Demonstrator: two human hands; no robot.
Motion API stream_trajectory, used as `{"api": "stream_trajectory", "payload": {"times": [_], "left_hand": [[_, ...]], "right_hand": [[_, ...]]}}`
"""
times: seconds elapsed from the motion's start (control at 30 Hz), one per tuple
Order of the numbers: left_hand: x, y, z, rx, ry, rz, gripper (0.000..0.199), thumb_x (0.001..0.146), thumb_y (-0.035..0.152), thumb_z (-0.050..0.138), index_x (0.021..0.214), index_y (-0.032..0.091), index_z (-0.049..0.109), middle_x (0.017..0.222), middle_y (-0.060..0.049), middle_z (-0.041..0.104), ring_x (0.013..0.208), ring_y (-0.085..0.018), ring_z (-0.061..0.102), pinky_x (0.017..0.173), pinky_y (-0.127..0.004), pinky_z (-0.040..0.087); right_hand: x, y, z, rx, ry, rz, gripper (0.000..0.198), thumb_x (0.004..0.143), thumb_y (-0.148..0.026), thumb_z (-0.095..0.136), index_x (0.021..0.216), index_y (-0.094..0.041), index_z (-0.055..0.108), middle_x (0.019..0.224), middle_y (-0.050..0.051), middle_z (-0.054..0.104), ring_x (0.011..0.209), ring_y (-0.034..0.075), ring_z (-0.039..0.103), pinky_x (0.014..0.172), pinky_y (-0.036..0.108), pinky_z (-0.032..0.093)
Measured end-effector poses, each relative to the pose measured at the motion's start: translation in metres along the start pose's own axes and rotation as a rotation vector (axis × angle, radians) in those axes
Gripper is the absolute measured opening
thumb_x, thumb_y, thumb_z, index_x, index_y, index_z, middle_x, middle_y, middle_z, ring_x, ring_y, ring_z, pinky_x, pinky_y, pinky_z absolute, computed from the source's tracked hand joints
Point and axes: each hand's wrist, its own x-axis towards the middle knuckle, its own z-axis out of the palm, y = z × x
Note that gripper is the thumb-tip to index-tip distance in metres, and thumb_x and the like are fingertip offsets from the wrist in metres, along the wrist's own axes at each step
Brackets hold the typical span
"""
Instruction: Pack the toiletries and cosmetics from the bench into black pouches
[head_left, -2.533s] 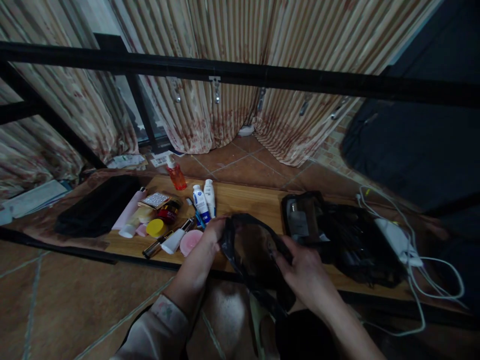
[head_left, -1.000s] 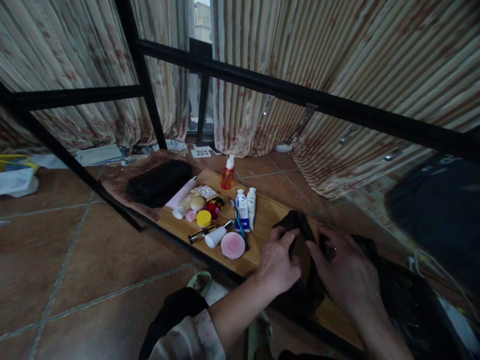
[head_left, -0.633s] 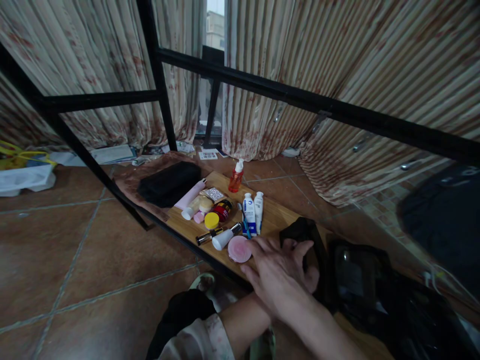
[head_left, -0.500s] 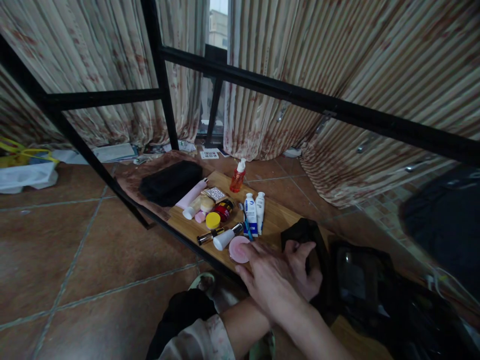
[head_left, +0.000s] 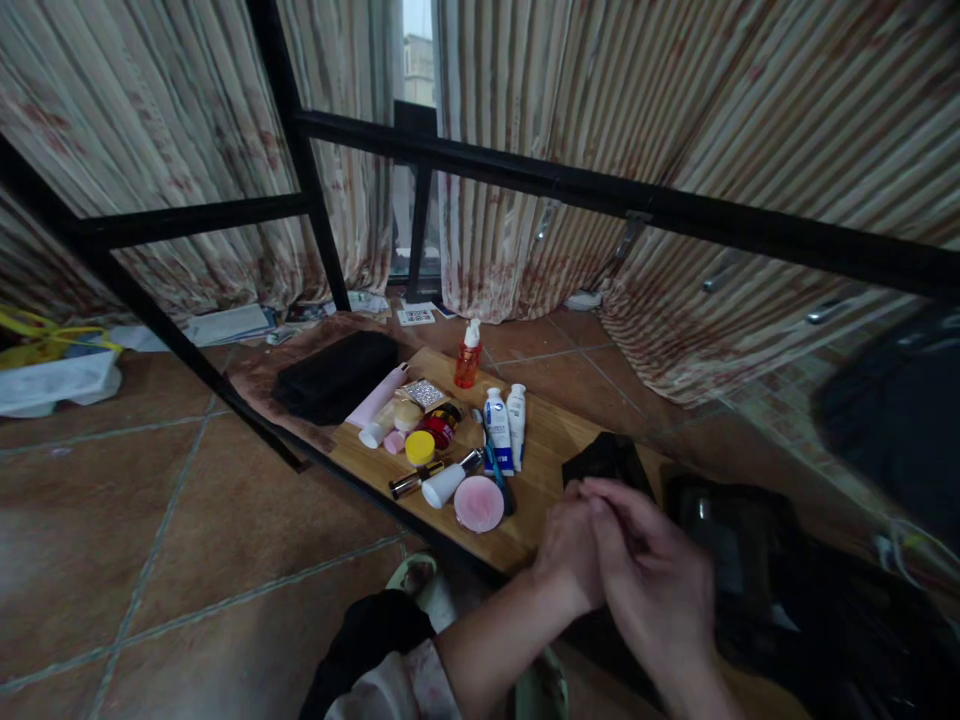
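My left hand [head_left: 574, 545] is closed at the near side of a black pouch [head_left: 611, 460], seemingly gripping its edge; its fingertips are hidden. Against it, my right hand [head_left: 660, 575] has curled fingers and thumb; whatever they hold, if anything, is hidden. Left of my hands lies a pink round case [head_left: 479, 503]. Beside that are a toothbrush [head_left: 495, 465], a white-and-blue tube [head_left: 498, 430], a second white tube [head_left: 516, 425] and a white bottle [head_left: 444, 486].
Several cosmetics crowd the wooden board [head_left: 551, 435], among them a yellow-lidded jar [head_left: 420, 448], a lilac tube [head_left: 379, 394] and a red pump bottle [head_left: 467, 360]. A black case [head_left: 336, 375] lies farther left. Black frame bars [head_left: 480, 165] cross ahead; a dark bag [head_left: 750, 560] is on the right.
My right hand has drawn back rightward from the pink round case to meet my left hand at the pouch. The case stays on the board. The view has shifted slightly.
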Motion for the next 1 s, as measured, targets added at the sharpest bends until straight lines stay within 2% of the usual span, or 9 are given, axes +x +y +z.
{"api": "stream_trajectory", "payload": {"times": [0.07,0.13,0.3,0.37,0.5,0.7,0.8,0.9,1.0], "left_hand": [[0.005,-0.003,-0.003,0.037,0.017,0.046,0.031,0.083,0.029,0.049,0.110,0.020,0.062,0.093,-0.006,0.063,0.086,-0.021,0.060,0.079,-0.033,0.051],[0.009,-0.006,-0.004,0.058,0.068,0.079,0.034,0.083,0.024,0.047,0.115,0.021,0.060,0.098,-0.006,0.064,0.084,-0.019,0.062,0.079,-0.031,0.051],[0.015,-0.014,-0.005,0.119,0.146,0.100,0.055,0.070,0.004,0.046,0.121,0.021,0.058,0.114,-0.006,0.063,0.104,-0.018,0.060,0.098,-0.031,0.045],[0.016,-0.014,-0.008,0.151,0.168,0.101,0.055,0.069,0.003,0.045,0.119,0.020,0.060,0.113,-0.006,0.063,0.104,-0.018,0.060,0.099,-0.032,0.044],[0.018,-0.015,-0.017,0.242,0.227,0.080,0.050,0.070,0.005,0.045,0.115,0.018,0.063,0.103,-0.007,0.065,0.092,-0.020,0.063,0.091,-0.034,0.049],[0.024,-0.021,-0.027,0.296,0.285,0.083,0.047,0.069,0.006,0.047,0.109,0.018,0.067,0.098,-0.006,0.066,0.083,-0.018,0.063,0.086,-0.032,0.050],[0.025,-0.021,-0.030,0.318,0.287,0.094,0.045,0.069,0.007,0.047,0.108,0.019,0.068,0.094,-0.005,0.066,0.077,-0.017,0.062,0.082,-0.031,0.050],[0.025,-0.020,-0.032,0.326,0.290,0.099,0.045,0.070,0.008,0.047,0.108,0.019,0.068,0.090,-0.004,0.065,0.070,-0.015,0.060,0.078,-0.029,0.050],[0.026,-0.020,-0.035,0.311,0.299,0.109,0.044,0.070,0.009,0.048,0.108,0.019,0.068,0.089,-0.003,0.065,0.071,-0.015,0.059,0.078,-0.028,0.049]], "right_hand": [[0.004,0.013,-0.004,0.025,0.023,0.101,0.025,0.085,-0.036,0.049,0.100,-0.022,0.065,0.099,0.005,0.070,0.091,0.020,0.065,0.081,0.034,0.050],[0.006,0.025,-0.003,0.019,-0.017,0.163,0.028,0.086,-0.034,0.045,0.102,-0.019,0.063,0.101,0.007,0.069,0.093,0.022,0.064,0.085,0.037,0.049],[0.007,0.052,0.006,-0.069,-0.115,0.311,0.040,0.087,-0.025,0.037,0.120,-0.014,0.055,0.116,0.012,0.064,0.107,0.023,0.060,0.096,0.040,0.043],[0.010,0.064,0.009,-0.056,-0.183,0.348,0.041,0.085,-0.023,0.038,0.122,-0.015,0.055,0.118,0.010,0.064,0.110,0.021,0.059,0.097,0.037,0.043],[0.019,0.081,0.012,-0.080,-0.366,0.407,0.040,0.085,-0.020,0.040,0.120,-0.017,0.059,0.116,0.008,0.066,0.109,0.019,0.060,0.093,0.031,0.045],[0.031,0.082,0.018,-0.195,-0.493,0.424,0.035,0.085,-0.026,0.051,0.117,-0.020,0.063,0.118,0.005,0.066,0.110,0.016,0.060,0.092,0.024,0.044],[0.037,0.078,0.021,-0.330,-0.547,0.433,0.030,0.086,-0.020,0.050,0.111,-0.018,0.067,0.117,0.009,0.066,0.115,0.019,0.058,0.094,0.025,0.042],[0.045,0.073,0.024,-0.478,-0.615,0.474,0.028,0.084,-0.014,0.048,0.102,-0.014,0.070,0.107,0.015,0.070,0.107,0.024,0.063,0.084,0.028,0.047],[0.054,0.068,0.026,-0.600,-0.692,0.488,0.026,0.080,-0.010,0.054,0.100,-0.012,0.070,0.106,0.018,0.069,0.105,0.027,0.064,0.080,0.030,0.049]]}}
